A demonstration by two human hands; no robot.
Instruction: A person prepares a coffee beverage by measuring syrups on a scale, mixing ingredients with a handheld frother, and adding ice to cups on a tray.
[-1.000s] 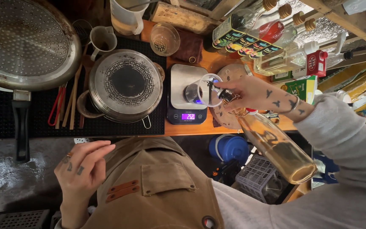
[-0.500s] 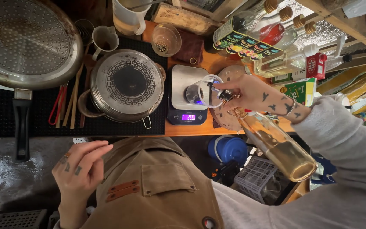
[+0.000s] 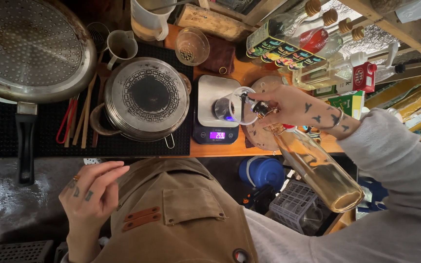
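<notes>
bottle point(image 3: 317, 168) tilted, spout over glass point(image 3: 227, 107) | right hand point(image 3: 293, 107) gripping neck

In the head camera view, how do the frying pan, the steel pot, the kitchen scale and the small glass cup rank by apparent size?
1. frying pan
2. steel pot
3. kitchen scale
4. small glass cup

All sit on the same counter, so the ranking looks reliable.

Perforated steel pan point(image 3: 28, 46) upper left, black handle pointing toward the viewer. Lidded steel pot point(image 3: 146, 99) on a black mat point(image 3: 6, 139); chopsticks point(image 3: 85, 117) and red tongs point(image 3: 66, 122) between pan and pot. White mug point(image 3: 121, 46) behind the pot. Row of corked bottles point(image 3: 298, 36) on the shelf. Blue jug point(image 3: 263, 171) below the counter.
</notes>
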